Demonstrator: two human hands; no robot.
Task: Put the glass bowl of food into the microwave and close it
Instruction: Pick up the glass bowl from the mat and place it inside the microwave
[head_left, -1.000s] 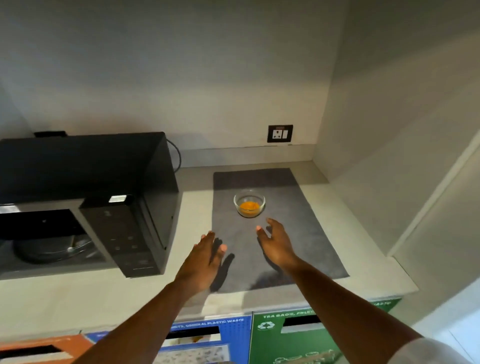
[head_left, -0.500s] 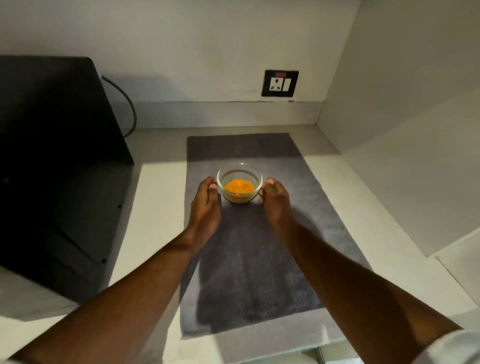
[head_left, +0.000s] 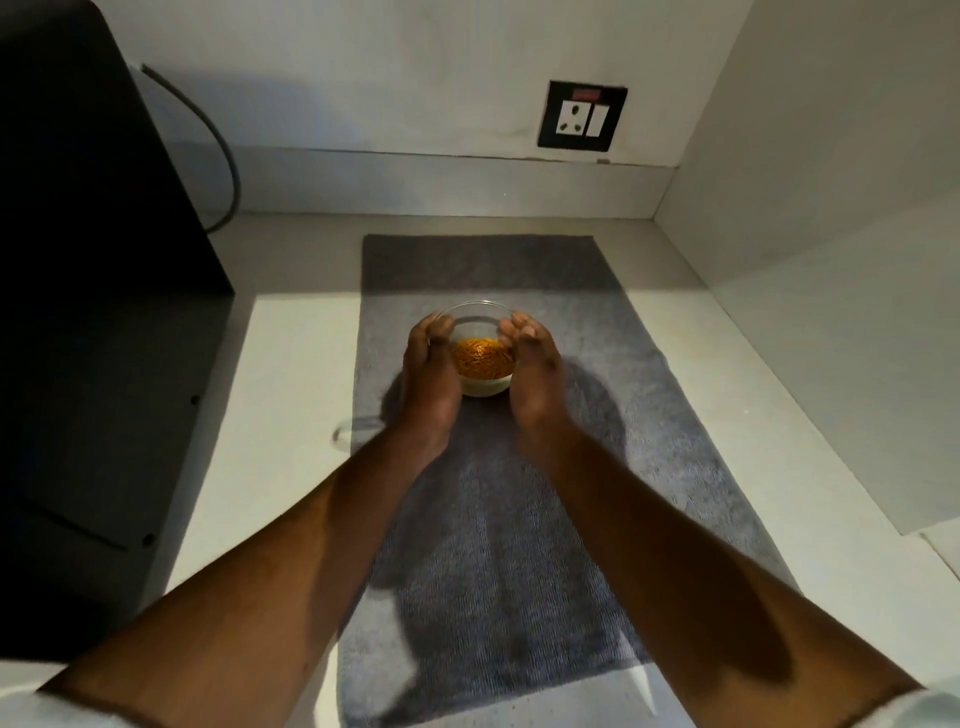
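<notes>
A small glass bowl (head_left: 481, 364) of orange food sits in the middle of a grey towel (head_left: 519, 519) on the counter. My left hand (head_left: 430, 379) cups the bowl's left side and my right hand (head_left: 535, 379) cups its right side, fingertips curled over the rim. Whether the bowl rests on the towel or is slightly raised I cannot tell. The black microwave (head_left: 93, 312) fills the left edge; only its top and right side show, and its door and cavity are out of view.
A grey cable (head_left: 228, 171) runs from behind the microwave down to the counter. A black wall socket (head_left: 582, 117) sits on the back wall. A white side wall (head_left: 831, 312) closes the counter on the right.
Both hands have closed in from beside the bowl to clasp its sides, fingers now over the rim. The view has moved closer and lower.
</notes>
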